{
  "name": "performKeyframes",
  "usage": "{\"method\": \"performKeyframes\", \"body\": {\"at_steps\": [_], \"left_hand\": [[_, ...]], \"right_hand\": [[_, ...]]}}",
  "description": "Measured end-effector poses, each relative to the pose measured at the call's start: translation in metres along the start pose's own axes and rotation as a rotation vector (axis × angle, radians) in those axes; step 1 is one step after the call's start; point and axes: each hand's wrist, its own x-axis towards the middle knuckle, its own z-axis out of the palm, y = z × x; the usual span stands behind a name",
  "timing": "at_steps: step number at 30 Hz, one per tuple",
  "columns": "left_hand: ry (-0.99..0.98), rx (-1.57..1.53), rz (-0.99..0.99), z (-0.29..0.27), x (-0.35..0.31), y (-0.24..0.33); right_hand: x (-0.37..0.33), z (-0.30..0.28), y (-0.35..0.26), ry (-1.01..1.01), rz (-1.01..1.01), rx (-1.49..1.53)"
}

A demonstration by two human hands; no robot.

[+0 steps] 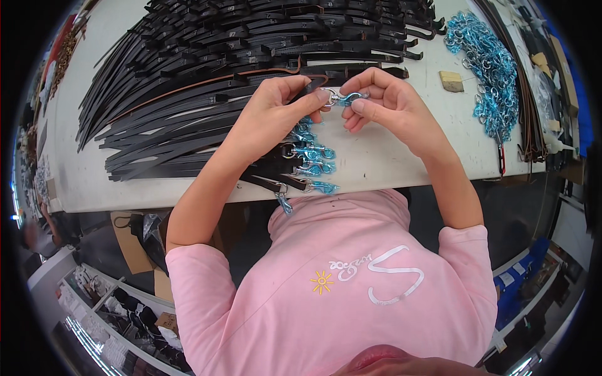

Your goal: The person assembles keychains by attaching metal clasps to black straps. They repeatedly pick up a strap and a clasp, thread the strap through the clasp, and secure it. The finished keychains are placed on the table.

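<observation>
Above the white table [376,169], my two hands meet in front of me. My left hand [269,116] pinches the looped end of a black leather strap [315,83] by the metal ring at its tip. Thumb and fingers of my right hand [401,106] close on a silver snap hook [347,99] partly wrapped in blue film, joined to that ring. Below my left hand, several black straps with blue-wrapped snap hooks [318,168] lie with their hook ends toward the right. One hook [284,203] hangs over the table's near edge.
A big heap of black straps [251,44] covers the far and left table, with a brown strap [188,88] across it. At right lie a pile of blue-wrapped snap hooks [486,69], a yellowish block [451,81] and brown straps [532,135]. A cardboard box [133,244] stands below the table.
</observation>
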Motion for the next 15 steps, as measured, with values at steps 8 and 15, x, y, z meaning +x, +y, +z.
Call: {"method": "performKeyframes", "body": {"at_steps": [8,15], "left_hand": [[-0.039,-0.033,-0.029,0.0007,0.0003,-0.0011],[-0.041,-0.045,-0.005,0.002,0.0013,-0.0033]], "right_hand": [[0.0014,-0.0063,0.0053,-0.012,0.039,0.068],[0.0011,-0.0039,0.0085,0.01,0.009,0.064]]}}
